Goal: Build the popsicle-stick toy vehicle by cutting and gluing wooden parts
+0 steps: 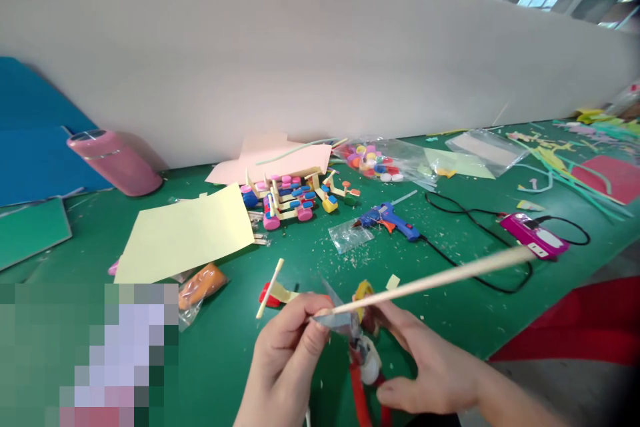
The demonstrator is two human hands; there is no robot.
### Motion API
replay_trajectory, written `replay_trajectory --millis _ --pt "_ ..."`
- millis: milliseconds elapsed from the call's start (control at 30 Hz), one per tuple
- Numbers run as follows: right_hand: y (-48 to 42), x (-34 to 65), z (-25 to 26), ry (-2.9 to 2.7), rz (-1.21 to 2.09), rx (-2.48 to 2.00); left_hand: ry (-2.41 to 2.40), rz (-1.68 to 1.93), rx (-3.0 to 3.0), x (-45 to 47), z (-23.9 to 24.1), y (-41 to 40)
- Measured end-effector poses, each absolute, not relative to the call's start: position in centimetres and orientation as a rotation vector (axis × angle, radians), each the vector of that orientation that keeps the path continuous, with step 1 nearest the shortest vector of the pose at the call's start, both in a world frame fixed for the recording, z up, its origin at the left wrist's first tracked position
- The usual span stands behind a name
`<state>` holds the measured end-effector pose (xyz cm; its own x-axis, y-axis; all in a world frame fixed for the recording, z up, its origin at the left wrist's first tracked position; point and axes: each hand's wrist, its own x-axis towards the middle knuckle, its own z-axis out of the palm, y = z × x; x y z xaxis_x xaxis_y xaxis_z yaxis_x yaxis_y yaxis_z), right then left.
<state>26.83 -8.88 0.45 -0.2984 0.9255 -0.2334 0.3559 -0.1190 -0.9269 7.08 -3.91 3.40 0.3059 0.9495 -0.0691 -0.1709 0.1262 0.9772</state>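
Observation:
My left hand (287, 360) pinches the near end of a long pale wooden stick (430, 283) between thumb and fingers. The stick slants up to the right across the table. Beneath its pinched end is the grey blade of red-handled cutters (359, 383), which also have a yellow part at the top. My right hand (430, 360) is around these cutters, its thumb by a red handle; some of its fingers are hidden behind the tool. Just beyond my left hand lies a small red piece (270, 295) with pale strips on it.
Small toy vehicles (293, 200) stand beyond a pale yellow sheet (187, 233). A blue glue gun (387, 219) rests on the table, its black cord running towards a magenta power strip (535, 233). Bags of colourful caps (373, 161) and a pink bottle (117, 163) are near the white wall.

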Motion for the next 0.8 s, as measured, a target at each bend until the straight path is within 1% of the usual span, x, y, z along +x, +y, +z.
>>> replay_trajectory --millis 100,167,333,533,667,800 --pt "-8.8 27.7 0.2 -1.519 1.484 -1.320 0.847 0.910 1.331 6.7 3.8 -3.4" --pt "-8.4 27.4 0.8 -1.551 1.441 -1.352 0.817 0.864 1.459 6.6 4.4 -3.2" --pt "-6.7 26.0 1.8 -1.855 1.058 -1.453 0.763 0.792 1.467 6.9 5.8 -2.7" --pt "-6.2 25.5 -0.5 -1.969 0.614 -1.481 0.639 0.712 1.189 7.1 5.6 -2.6" --pt "-6.3 25.3 -2.2 -1.909 0.504 -1.462 0.620 0.758 1.200 7.3 5.6 -2.4" --pt "-6.5 25.1 -3.2 -1.850 0.477 -1.452 0.585 0.703 1.280 7.3 5.6 -2.1"
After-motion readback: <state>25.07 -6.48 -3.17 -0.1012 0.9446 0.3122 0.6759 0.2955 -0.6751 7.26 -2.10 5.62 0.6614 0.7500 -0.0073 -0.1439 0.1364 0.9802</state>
